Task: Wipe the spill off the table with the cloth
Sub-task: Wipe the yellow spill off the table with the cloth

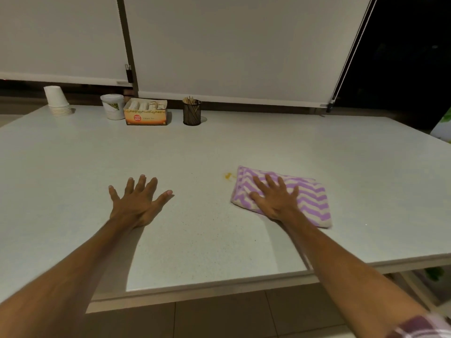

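A small orange-yellow spill [228, 176] marks the pale table [219, 147] a little right of centre. Just to its right lies a folded cloth [310, 191] with purple and white zigzag stripes, its left edge almost touching the spill. My right hand [274, 197] lies flat on the cloth's near left part, fingers spread, pressing down rather than gripping. My left hand [139, 202] rests palm down on the bare table to the left of the spill, fingers spread, holding nothing.
Along the far edge stand a stack of upturned paper cups [58, 101], a white tub [113, 106], an orange box of sachets [146, 115] and a dark mesh holder of wooden sticks [192, 113]. Window blinds hang behind. The table's near edge [219, 285] runs above a tiled floor.
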Demonstrator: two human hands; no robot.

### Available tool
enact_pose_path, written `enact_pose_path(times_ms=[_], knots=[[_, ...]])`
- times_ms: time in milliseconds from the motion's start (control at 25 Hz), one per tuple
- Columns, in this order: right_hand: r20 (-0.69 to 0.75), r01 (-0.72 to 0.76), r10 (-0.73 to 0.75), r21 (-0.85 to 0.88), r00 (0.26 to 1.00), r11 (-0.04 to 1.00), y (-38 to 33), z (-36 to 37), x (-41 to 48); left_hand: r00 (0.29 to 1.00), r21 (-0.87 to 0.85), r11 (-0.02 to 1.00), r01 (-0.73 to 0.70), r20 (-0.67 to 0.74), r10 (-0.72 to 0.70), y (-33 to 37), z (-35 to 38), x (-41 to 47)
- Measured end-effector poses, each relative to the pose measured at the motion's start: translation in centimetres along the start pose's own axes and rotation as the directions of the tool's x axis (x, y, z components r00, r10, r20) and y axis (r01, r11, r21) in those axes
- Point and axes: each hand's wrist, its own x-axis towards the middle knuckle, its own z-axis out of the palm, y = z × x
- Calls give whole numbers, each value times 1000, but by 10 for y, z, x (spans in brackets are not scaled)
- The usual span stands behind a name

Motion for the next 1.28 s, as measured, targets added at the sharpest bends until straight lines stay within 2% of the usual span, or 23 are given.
enact_pose_path(times_ms=[80, 200, 320, 440, 600, 680, 760, 920, 1040, 1160, 1240, 1280], knots=[[24, 106, -106, -6, 994, 994, -24, 7, 1, 1000, -4, 1000, -2, 4, 2, -1, 1, 1], [34, 187, -187, 2, 982, 982, -4, 3, 7, 1000, 3, 1000, 8, -6, -8, -2, 2, 0], [17, 60, -60, -20, 998, 998, 27, -3, 31, 1000, -5, 1000, 18, -4, -18, -1, 2, 1], [-8, -4, 4, -7, 1000, 1000, 0, -3, 65, 1000, 1, 1000, 21, 1, -21, 0, 2, 3], [42, 177, -178, 12, 983, 984, -61, 4, 78, 1000, -14, 1000, 16, 10, -16, 0, -1, 1], [63, 290, -290, 15, 955, 957, -60, 9, 73, 1000, 4, 1000, 21, 3, -21, 0, 0, 0], [35, 319, -319, 5, 947, 948, -36, 9, 72, 1000, 12, 999, 30, 0, -30, -1, 1, 1], [30, 111, -111, -17, 993, 994, 18, -4, 104, 999, 2, 999, 42, -2, -42, -2, 2, 3], [18, 38, -38, 12, 999, 999, -10, -5, 135, 998, 10, 998, 55, 11, -55, 1, 2, 4], [29, 205, -207, 51, 978, 977, -60, 8, 140, 998, 16, 998, 59, 36, -59, 3, 0, 3], [60, 328, -328, 23, 943, 945, -65, 10, 141, 998, 24, 998, 62, 31, -63, 3, -1, 4], [62, 337, -337, 18, 939, 941, -56, 7, 146, 997, 29, 997, 66, 31, -67, 3, -1, 3]])
